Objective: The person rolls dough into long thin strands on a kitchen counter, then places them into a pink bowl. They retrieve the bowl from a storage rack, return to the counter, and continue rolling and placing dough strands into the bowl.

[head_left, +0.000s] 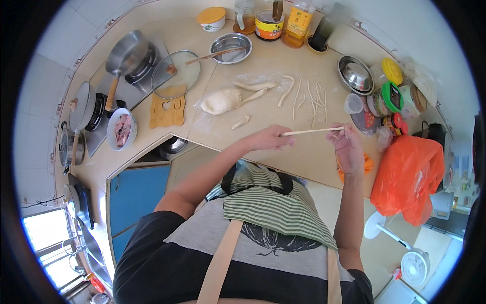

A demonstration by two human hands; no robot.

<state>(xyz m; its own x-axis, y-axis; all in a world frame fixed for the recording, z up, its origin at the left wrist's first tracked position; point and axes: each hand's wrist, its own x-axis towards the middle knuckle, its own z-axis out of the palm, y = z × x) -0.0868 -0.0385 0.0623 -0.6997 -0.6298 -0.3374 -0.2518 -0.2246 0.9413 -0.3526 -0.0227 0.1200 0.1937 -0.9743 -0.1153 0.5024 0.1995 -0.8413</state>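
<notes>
Soft matt dough strip

Floured counter: dough lump, strips.

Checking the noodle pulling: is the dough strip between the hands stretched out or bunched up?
Stretched out: the dough strip runs thin and nearly straight from left hand to right hand.

- Yellow-labelled oil bottle at the counter's back edge, tall and amber.
- Beside it, a dark jar with a yellow-and-red label band.
- Orange plastic bag at the counter's right end, bulging.
- Small red-capped jars nearby, labels possibly multicoloured; too blurred to be sure.
</notes>
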